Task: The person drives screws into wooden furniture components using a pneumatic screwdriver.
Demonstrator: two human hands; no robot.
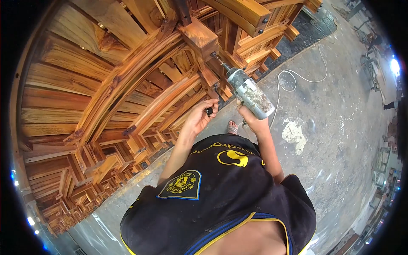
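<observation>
Brown, glossy wooden furniture (pixel 102 80), built of slats and curved rails, fills the view from eight o'clock round to one o'clock. Slightly right of centre, towards one o'clock, is a worn grey-and-white power driver (pixel 253 95). The right hand (pixel 250 118) is closed around its grip, partly hidden by the tool's body. The driver tilts towards eleven o'clock, its narrow tip at or very near the side of a square wooden block (pixel 200 37). The left hand (pixel 203 115), near the centre, has its fingers curled in around a small black item (pixel 208 111); its exact shape is unclear. A pale cord (pixel 279 85) loops over the grey concrete floor (pixel 331 140) at two o'clock, and a whitish patch (pixel 294 135) marks it at three. A sandalled foot (pixel 232 127) shows between the forearms, above a black shirt with yellow trim (pixel 229 187) at six o'clock.
</observation>
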